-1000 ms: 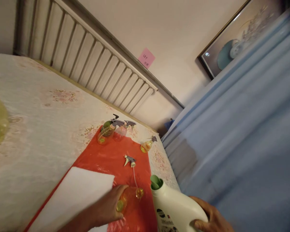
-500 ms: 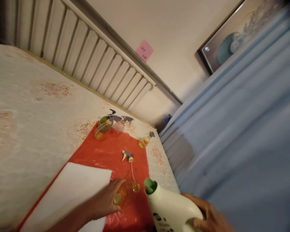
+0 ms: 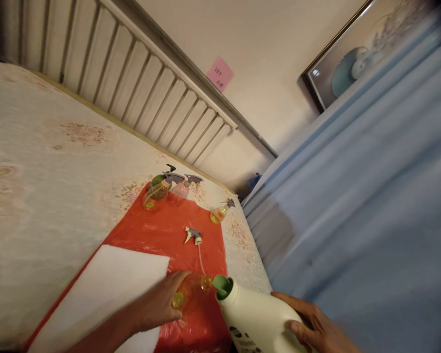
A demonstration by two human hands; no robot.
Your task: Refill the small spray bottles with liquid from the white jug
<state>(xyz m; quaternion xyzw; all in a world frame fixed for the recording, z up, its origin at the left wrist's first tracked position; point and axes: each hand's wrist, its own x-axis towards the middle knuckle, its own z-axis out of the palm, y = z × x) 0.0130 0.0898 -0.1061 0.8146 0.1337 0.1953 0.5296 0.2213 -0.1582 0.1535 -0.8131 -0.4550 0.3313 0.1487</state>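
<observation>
Through my feed I watch the right hand (image 3: 314, 326), clasping the cream jug (image 3: 262, 314), bring its green spout (image 3: 222, 288) closer, just beside the mouth of the see-through bottle (image 3: 194, 295) my left hand (image 3: 169, 304) grasps over the red sheet (image 3: 169, 230), so the openings nearly meet.

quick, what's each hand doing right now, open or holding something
Left hand: closed around a transparent, yellowish plastic bottle.
Right hand: closed on a cream plastic jug with a green spout.
</observation>
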